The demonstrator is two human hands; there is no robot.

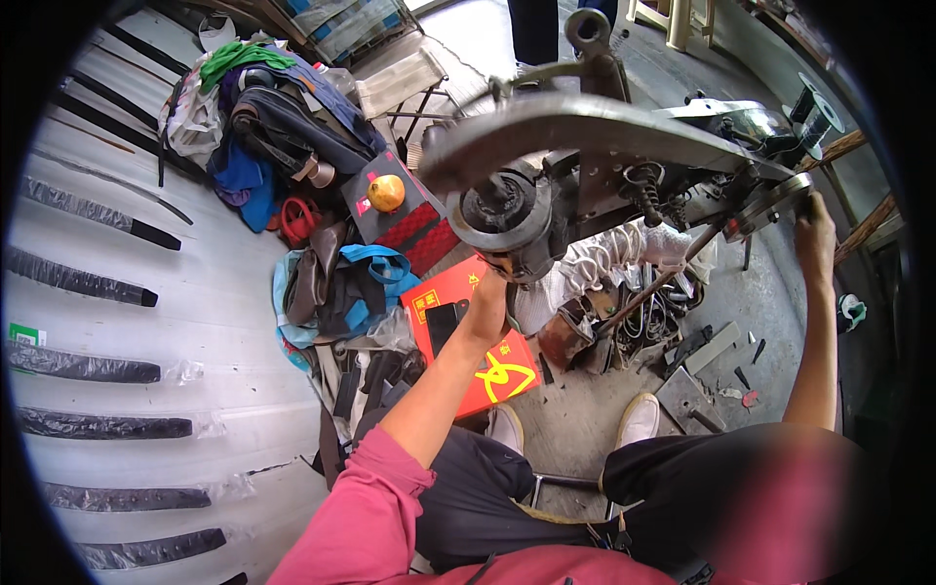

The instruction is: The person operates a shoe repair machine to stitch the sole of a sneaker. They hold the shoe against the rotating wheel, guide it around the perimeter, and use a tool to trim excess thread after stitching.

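A dark metal sewing machine point(604, 127) with a long curved arm, coil springs and a round head fills the upper middle. My left hand point(485, 310) is raised to the underside of its round head point(502, 210); its fingers are hidden behind the metal. On the far right, my right hand point(816, 239) is closed at the rim of the machine's hand wheel point(770, 207), which shows nearly edge-on. A slanting metal rod point(658, 283) runs down from the machine between my hands.
Plastic-wrapped black straps point(102, 426) lie in rows on a pale surface at left. Piled bags point(302, 107), a round yellow-red fruit point(386, 193) on a box, and a red box point(458, 292) bearing a phone point(444, 324) stand nearby. Tools and scraps point(697, 366) litter the floor.
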